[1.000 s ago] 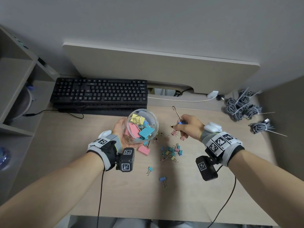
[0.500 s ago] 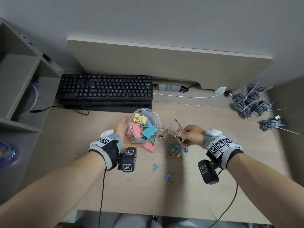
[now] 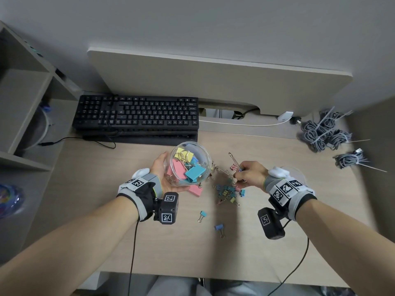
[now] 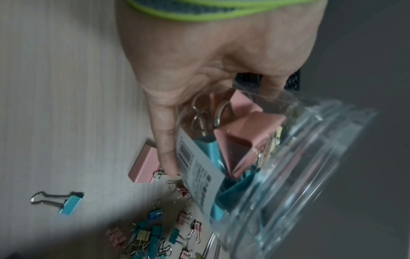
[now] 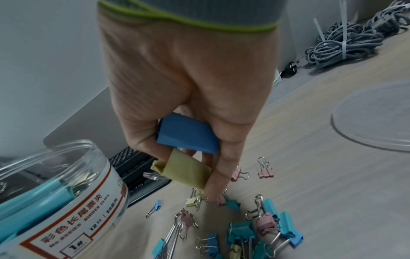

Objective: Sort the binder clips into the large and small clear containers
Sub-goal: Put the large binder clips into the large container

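My left hand [image 3: 160,168] grips the large clear container [image 3: 204,152], tilted with its mouth toward me, above the desk. In the container [image 4: 288,184] lie large pink, teal and yellow binder clips. My right hand [image 3: 245,175] holds a large blue clip [image 5: 188,135] and a large yellow clip [image 5: 184,171], with their wire handles [image 3: 234,161] sticking up. Its fingertips [image 5: 214,192] reach down to the pile of small clips [image 3: 227,192], just right of the container. One large pink clip [image 3: 195,191] lies on the desk under the container.
Two small blue clips [image 3: 203,214] [image 3: 219,228] lie apart, nearer to me. A clear round lid [image 5: 377,122] lies right of my right hand. A black keyboard [image 3: 136,116] sits behind the container, bundled grey cables [image 3: 324,131] at the far right, and shelves at the left.
My right hand has come down from beside the container's mouth to the pile of small clips, still holding the large clips. The left hand keeps the container in about the same place.
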The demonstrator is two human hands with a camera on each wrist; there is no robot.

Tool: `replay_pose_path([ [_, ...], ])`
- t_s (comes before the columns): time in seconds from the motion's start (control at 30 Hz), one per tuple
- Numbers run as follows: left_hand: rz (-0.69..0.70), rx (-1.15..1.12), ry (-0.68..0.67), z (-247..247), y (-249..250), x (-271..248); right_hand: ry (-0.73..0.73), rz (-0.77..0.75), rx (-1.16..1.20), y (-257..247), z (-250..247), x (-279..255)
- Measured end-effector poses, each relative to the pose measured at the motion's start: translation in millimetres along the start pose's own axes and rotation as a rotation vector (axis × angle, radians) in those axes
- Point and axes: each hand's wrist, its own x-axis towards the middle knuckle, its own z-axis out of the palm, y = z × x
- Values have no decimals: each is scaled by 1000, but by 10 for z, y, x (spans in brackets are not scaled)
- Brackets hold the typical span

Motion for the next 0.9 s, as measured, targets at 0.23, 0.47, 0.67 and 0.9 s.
replay_pose_path([
  [0.23, 2, 8, -13, 17, 0, -29, 13, -70, 78, -109, -61, -124],
  [0.47, 26, 14, -27, 99, -8, -103, -12, -311, 112, -547, -56, -410],
  [0.67, 6, 29, -49, 139, -7, -171, 17, -526, -386, -774, 39, -634],
  [0.9, -8, 76, -92, 229, -81, -305, 12, -710, -732, -935, 280, -667],
])
